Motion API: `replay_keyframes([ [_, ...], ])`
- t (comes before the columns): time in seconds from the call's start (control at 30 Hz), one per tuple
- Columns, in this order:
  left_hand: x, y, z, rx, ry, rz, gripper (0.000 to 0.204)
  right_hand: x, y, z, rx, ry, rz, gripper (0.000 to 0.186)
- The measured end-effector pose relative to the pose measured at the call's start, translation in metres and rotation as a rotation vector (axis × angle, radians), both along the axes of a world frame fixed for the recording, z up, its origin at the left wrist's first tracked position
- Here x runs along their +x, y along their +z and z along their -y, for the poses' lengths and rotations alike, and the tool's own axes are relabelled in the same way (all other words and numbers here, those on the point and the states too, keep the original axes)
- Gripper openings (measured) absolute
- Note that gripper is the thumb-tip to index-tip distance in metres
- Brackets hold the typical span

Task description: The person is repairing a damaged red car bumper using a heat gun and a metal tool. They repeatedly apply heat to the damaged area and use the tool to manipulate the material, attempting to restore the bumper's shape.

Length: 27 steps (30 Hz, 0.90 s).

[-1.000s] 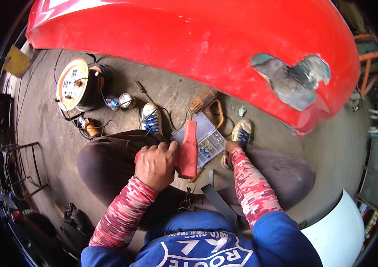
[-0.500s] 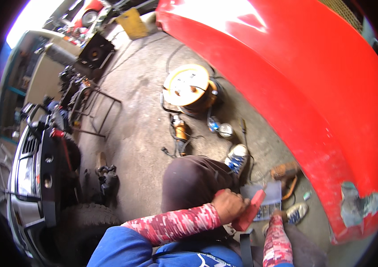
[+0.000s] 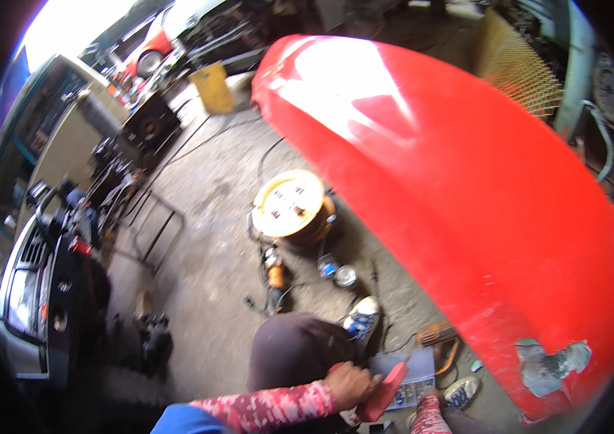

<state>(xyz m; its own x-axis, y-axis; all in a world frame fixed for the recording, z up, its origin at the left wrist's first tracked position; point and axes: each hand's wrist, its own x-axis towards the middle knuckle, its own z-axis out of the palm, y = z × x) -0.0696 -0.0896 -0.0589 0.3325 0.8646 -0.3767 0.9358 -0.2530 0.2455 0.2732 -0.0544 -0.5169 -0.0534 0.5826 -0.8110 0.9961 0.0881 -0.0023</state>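
My left hand (image 3: 352, 380) grips a red plastic tool (image 3: 382, 393) beside my left knee. A translucent compartmented case (image 3: 407, 365) of small parts lies open between my feet. My right hand (image 3: 428, 400) is at its lower right; its fingers are too small and blurred to read. A large red body panel (image 3: 452, 210) with a torn, patched area (image 3: 551, 367) fills the right side ahead. An orange power tool (image 3: 435, 334) lies by the case, partly under the panel's edge.
A yellow cable reel (image 3: 289, 202), an orange-bodied tool (image 3: 274, 271), cans (image 3: 337, 271) and cords lie on the concrete floor (image 3: 198, 267). At left are a vehicle front end (image 3: 32, 304) and a metal frame (image 3: 155, 231). Behind stand a yellow board (image 3: 213, 87) and mesh (image 3: 517, 65).
The view has turned left and lifted, bringing in the workshop at left and behind the panel; the hands now appear lower in the picture. My left hand still holds the red tool.
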Motion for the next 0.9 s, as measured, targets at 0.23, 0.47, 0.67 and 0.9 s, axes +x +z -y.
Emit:
replay_keyframes([
  [0.23,-0.003,-0.003,-0.007,-0.073,-0.002,0.075,0.032,-0.019,0.024,-0.005,0.055,0.022,-0.086,0.036],
  [0.47,0.005,-0.001,-0.013,0.045,-0.031,0.098,0.027,-0.008,0.027,0.008,0.15,0.115,-0.187,0.04],
  [0.67,0.009,0.008,-0.016,0.027,-0.048,0.09,0.021,0.004,0.029,0.023,0.217,0.132,-0.233,0.043],
  [0.9,0.009,0.004,-0.015,0.049,-0.068,0.093,0.022,-0.009,0.067,0.015,0.185,0.069,-0.14,0.041],
])
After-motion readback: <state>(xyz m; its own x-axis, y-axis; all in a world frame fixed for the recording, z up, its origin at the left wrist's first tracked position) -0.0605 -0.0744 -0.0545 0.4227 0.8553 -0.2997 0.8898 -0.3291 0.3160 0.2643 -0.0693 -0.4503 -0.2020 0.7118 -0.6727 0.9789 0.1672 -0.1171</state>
